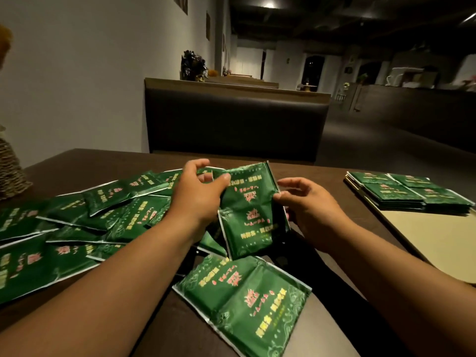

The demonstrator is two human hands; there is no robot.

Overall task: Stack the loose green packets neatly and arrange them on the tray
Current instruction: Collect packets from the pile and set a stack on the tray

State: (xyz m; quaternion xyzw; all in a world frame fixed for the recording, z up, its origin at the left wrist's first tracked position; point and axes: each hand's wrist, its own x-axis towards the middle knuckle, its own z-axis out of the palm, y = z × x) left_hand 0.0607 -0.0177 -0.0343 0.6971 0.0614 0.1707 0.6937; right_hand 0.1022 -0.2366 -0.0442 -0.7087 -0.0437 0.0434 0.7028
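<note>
- Green foil packets lie nearest: a joined pair (244, 300) flat at the near edge of the dark wood table (103, 163), just below the hands.
- Above the pair, a bundle (248, 212) of packets is held tilted up off the table, between both hands.
- The left hand (198, 194) grasps the bundle's left side, thumb pressed on its upper front and fingers curled round behind.
- The right hand (309, 204) pinches the bundle's right edge between thumb and fingertips.
- To the left, a loose pile (90, 215) of the same packets sprawls over the table, overlapping at all angles.
- To the right, well apart from the pile, a pale tray (425, 235) carries neat stacks (409, 191) at its far end, set side by side in two rows.
- Beyond the table stands a dark padded bench (231, 124).
</note>
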